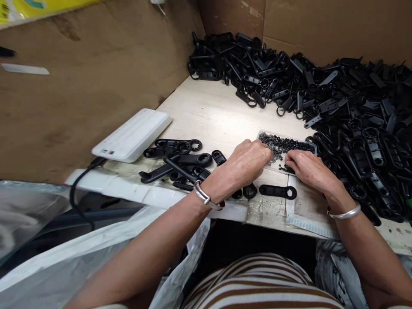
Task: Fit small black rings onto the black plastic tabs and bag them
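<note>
My left hand is closed at the left side of a shallow clear tray that holds small dark and metallic pieces. At the tray's front right, my right hand is closed too, its fingertips pinched beside a few small black pieces. Whatever either hand grips is too small or hidden to name. Below the hands, a single black plastic part with a ring end lies flat near the table's front edge. More black parts lie to the left, some partly behind my left wrist.
A big heap of black parts covers the table's back and right. A white power bank with a black cable lies at the left. Cardboard walls stand at the left and back. Plastic bags hang below the front edge.
</note>
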Motion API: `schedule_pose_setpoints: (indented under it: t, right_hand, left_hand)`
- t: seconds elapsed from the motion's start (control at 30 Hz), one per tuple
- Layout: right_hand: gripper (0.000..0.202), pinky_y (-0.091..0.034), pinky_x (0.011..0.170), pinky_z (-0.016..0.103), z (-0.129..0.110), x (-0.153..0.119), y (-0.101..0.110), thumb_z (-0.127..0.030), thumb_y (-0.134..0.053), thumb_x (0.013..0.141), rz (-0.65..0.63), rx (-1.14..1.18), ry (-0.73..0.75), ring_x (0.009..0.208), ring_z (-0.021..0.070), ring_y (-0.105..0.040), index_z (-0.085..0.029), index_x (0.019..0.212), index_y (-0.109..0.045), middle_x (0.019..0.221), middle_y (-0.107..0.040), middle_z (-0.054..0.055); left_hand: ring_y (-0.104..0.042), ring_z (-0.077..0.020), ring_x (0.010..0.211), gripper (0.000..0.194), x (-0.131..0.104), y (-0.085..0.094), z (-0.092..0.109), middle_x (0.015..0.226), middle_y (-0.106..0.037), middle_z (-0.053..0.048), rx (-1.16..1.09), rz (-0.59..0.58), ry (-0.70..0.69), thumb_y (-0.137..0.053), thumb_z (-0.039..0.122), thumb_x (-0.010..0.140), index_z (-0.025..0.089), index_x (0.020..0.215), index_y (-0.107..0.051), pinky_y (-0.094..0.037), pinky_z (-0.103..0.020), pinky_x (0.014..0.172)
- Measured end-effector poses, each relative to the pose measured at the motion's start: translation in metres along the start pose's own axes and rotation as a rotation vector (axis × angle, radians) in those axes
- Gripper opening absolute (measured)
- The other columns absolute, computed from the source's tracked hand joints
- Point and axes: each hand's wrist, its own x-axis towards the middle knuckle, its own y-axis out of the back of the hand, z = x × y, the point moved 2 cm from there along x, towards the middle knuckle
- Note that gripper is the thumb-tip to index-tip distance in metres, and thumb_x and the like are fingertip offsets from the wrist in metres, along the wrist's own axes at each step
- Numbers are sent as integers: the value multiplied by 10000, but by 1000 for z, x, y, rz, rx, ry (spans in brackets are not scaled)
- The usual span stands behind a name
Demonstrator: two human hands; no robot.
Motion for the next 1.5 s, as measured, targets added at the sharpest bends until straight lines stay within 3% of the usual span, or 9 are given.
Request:
schedule_pose_setpoints:
  t: [0.2,0.37,0.5,0.77,0.93,1.1,1.3,1.5]
  right_hand:
    - [160,-317,657,260,-8,-1,2,-175,-479,947,72,48,77,818,163,-560,-187,870,-619,879,-625,36]
    - [201,-275,600,270,-22,5,-1,-179,-474,936,33,-76,87,767,169,-556,-184,789,-610,854,-624,43]
    - [210,-258,583,275,-17,7,-2,-162,-453,923,25,-101,79,739,168,-552,-184,767,-591,833,-635,47]
    - [147,-348,597,243,7,-20,10,-190,-505,869,265,226,-13,576,126,-525,-193,781,-622,641,-614,-19]
    - [151,-403,618,243,5,-37,9,-200,-514,853,371,305,7,590,130,-567,-188,854,-665,690,-653,-5]
    - [183,-444,643,262,3,-50,4,-275,-524,910,381,429,-4,601,140,-594,-198,922,-689,707,-665,9]
    - [186,-452,594,254,6,-64,-1,-325,-559,908,372,570,-78,567,126,-575,-206,923,-702,640,-618,-5]
    - [203,-462,485,229,7,-66,-8,-363,-665,820,399,953,-192,514,111,-537,-180,899,-706,605,-593,-4]
  left_hand:
    - [-610,-198,736,295,10,10,5,800,-691,-118,35,-57,8,-431,-42,799,106,805,-686,-392,-273,621]
    - [-597,-187,688,305,10,10,-1,793,-683,-114,68,-72,49,-423,-19,812,112,819,-698,-343,-274,580]
    - [-570,-176,650,324,7,8,-8,772,-675,-116,58,-65,40,-411,-44,794,107,809,-697,-310,-277,565]
    - [-528,-154,611,294,17,13,0,713,-652,-105,17,6,-42,-429,-50,802,100,736,-673,-296,-288,576]
    - [-590,-186,768,273,31,-4,5,736,-654,-71,11,38,-184,-457,-40,813,128,737,-658,-362,-311,717]
    - [-608,-201,782,254,36,-19,5,751,-658,-82,32,76,-201,-448,5,863,127,749,-640,-375,-325,725]
    - [-632,-218,840,231,27,-8,14,843,-696,-100,37,-34,-133,-475,-43,820,111,811,-647,-399,-321,736]
    - [-625,-225,889,227,22,-9,10,845,-686,-108,11,-9,-138,-461,-10,867,105,867,-658,-418,-309,742]
